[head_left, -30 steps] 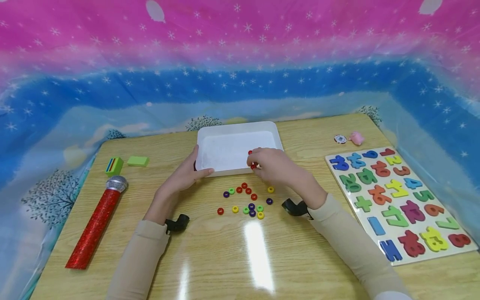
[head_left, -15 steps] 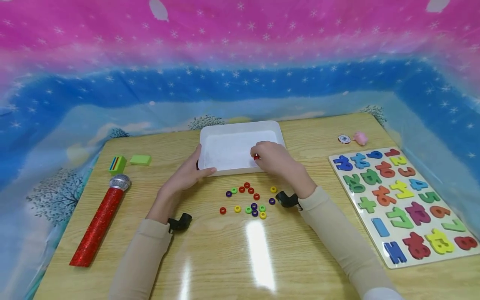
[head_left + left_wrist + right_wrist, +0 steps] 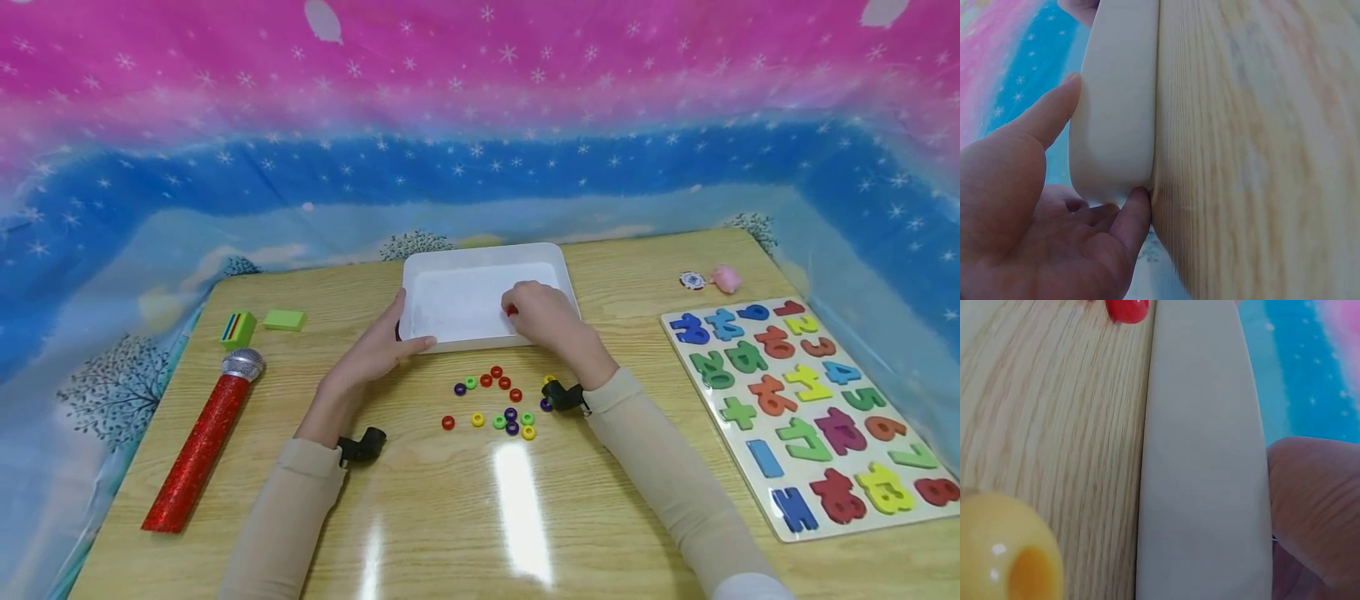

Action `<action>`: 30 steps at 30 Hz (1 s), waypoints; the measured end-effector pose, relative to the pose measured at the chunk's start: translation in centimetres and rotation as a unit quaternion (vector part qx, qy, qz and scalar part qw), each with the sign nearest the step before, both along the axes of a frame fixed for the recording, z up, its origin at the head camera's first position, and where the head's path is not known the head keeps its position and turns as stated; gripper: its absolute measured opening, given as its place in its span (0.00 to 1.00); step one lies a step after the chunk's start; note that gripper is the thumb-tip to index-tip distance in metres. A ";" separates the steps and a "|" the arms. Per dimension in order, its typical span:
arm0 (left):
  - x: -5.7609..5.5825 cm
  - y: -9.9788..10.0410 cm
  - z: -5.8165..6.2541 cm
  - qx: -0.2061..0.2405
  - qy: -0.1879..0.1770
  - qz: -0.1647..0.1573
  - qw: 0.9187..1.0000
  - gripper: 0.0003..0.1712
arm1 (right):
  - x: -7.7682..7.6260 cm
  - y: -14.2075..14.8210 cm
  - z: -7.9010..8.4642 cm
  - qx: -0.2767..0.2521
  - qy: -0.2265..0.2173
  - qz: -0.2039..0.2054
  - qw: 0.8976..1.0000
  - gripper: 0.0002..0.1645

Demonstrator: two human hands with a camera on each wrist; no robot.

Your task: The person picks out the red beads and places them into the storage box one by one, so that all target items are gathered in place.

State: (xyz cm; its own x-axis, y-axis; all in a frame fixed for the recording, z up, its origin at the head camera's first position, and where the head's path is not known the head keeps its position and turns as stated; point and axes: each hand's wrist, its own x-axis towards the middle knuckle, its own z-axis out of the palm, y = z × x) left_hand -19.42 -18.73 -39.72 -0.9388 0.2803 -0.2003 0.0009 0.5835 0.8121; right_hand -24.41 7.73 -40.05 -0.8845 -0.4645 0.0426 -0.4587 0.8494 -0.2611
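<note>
A white tray (image 3: 457,304) stands on the table. My left hand (image 3: 372,348) holds its left side, with the thumb on the near rim; in the left wrist view the thumb and fingers touch the tray wall (image 3: 1116,100). Inside the tray's right part, my right hand (image 3: 546,315) has its fingers curled in a pinch around red beads (image 3: 512,311), mostly hidden by the hand. In the right wrist view the tray wall covers most of that hand. Loose ring beads in red (image 3: 447,423), yellow, green and purple lie in front of the tray.
At left lie a red microphone (image 3: 198,446), a green block with stripes (image 3: 238,330) and a flat green block (image 3: 284,320). A number puzzle board (image 3: 742,454) fills the right side. Behind it are a poker chip (image 3: 692,281) and a pink pig figure (image 3: 726,279).
My right hand has moved from the tray's near right edge further into the tray, its fingers closing over the red beads. The left hand keeps its hold on the tray.
</note>
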 end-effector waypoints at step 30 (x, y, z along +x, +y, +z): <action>-0.7 -0.4 -1.8 0.004 0.019 -0.003 1.000 0.61 | 6.8 1.1 2.9 -0.007 0.003 0.091 0.996 0.10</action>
State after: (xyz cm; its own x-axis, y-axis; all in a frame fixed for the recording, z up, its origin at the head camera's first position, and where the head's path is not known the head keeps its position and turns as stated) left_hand -20.13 -19.18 -41.53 -0.9437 0.2882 -0.1626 0.0354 0.5764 0.8164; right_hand -17.56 8.83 -37.19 -0.7855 -0.6165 0.0547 -0.6061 0.7483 -0.2696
